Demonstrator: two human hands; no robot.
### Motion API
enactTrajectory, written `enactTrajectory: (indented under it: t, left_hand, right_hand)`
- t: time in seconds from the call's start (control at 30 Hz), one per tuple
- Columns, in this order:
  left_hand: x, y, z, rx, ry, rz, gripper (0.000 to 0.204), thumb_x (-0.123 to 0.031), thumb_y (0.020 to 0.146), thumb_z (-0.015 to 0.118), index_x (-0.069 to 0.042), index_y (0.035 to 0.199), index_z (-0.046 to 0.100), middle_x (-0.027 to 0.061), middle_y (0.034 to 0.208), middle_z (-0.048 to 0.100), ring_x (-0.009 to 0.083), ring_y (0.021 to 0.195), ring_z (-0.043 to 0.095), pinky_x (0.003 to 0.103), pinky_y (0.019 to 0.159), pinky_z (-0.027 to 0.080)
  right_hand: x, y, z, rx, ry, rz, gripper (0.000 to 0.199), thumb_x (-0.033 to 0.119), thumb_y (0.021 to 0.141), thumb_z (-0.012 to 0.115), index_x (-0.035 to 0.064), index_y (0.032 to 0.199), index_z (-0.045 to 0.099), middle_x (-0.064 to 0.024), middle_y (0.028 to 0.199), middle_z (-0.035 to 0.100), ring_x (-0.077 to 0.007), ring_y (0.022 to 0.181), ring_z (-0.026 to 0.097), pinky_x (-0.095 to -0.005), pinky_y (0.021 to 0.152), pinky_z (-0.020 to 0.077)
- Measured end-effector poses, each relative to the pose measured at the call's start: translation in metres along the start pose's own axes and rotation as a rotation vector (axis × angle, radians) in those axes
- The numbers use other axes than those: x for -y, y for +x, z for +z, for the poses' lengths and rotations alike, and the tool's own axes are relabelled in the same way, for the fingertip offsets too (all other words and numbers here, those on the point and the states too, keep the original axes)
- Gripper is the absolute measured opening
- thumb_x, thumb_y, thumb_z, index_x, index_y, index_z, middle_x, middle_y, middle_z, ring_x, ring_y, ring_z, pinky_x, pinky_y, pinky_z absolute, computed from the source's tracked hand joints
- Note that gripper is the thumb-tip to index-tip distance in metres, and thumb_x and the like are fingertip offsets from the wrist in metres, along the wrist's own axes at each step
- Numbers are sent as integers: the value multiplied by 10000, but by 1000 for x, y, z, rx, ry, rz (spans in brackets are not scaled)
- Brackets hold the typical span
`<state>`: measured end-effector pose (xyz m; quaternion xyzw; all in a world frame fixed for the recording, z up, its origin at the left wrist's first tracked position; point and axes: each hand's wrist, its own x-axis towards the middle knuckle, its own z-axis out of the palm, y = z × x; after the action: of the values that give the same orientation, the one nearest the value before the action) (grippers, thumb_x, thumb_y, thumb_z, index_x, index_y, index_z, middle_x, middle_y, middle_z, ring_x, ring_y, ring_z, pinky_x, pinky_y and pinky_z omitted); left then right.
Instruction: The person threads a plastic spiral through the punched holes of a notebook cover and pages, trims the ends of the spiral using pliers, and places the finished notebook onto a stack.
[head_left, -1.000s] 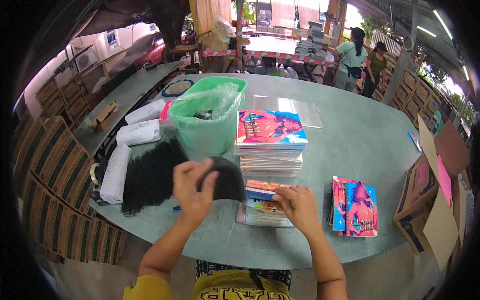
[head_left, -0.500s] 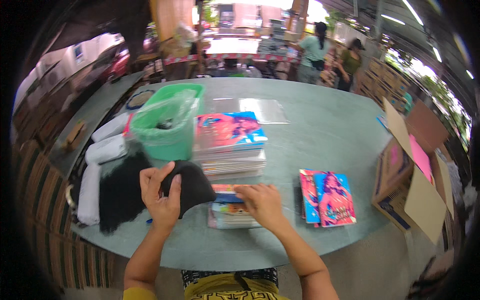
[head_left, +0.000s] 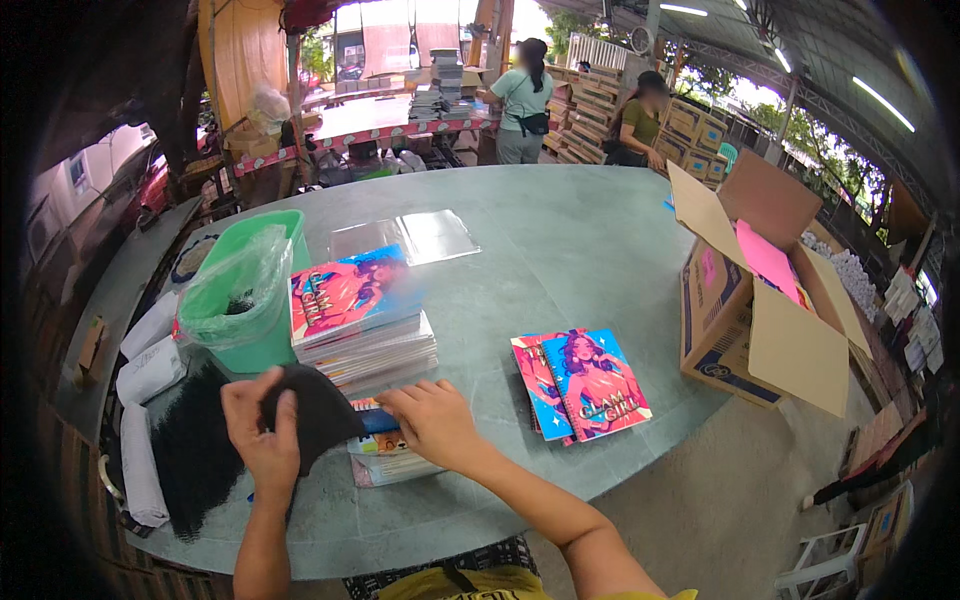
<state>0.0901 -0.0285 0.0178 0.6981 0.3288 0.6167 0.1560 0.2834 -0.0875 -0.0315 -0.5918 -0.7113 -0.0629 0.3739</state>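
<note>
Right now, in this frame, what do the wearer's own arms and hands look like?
Both the left hand and the right hand are bare: no gloves, and no watch or bracelet shows. The visible forearms are uncovered. A sliver of yellow sleeve seems to show by the right arm, matching the yellow shirt, which bears dark lettering.

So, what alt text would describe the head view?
A person's left hand holds a curved black item; their right hand is at a small book stack on a green table. Behind stand a taller stack and a green bin.
</note>
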Motion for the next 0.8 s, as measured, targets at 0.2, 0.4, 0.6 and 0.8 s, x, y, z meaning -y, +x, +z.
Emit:
enactTrajectory:
  t: [0.2,0.4,0.6,0.8]
  left_hand:
    - [-4,-4,4,450,113,51,217,-10,713,648,-48,926,649,106,852,506,242,798,539,321,756,432]
    - [7,-28,16,891,109,4,220,-25,729,640,-70,944,661,97,866,507,230,765,533,343,705,449]
    - [-1,-22,25,558,180,92,252,-46,733,656,-107,978,665,107,865,501,244,768,539,330,691,450]
    - [-12,-10,27,15,5,-27,264,-89,727,683,-107,990,662,114,870,504,264,784,551,359,713,462]
  right_hand:
    - [-19,-2,-18,21,307,207,169,174,817,645,79,958,643,-67,876,661,-194,747,617,-308,655,460]
    - [-38,-20,1,82,1016,457,162,116,842,654,-1,954,650,-57,923,674,-91,794,606,-231,678,488]
    - [-33,-27,15,-95,1077,473,213,154,858,647,-2,1002,639,-30,855,660,-62,755,574,-215,668,466]
    - [-26,-28,7,-68,1060,525,237,180,898,589,-15,1031,620,-66,957,656,-78,840,578,-205,738,446]
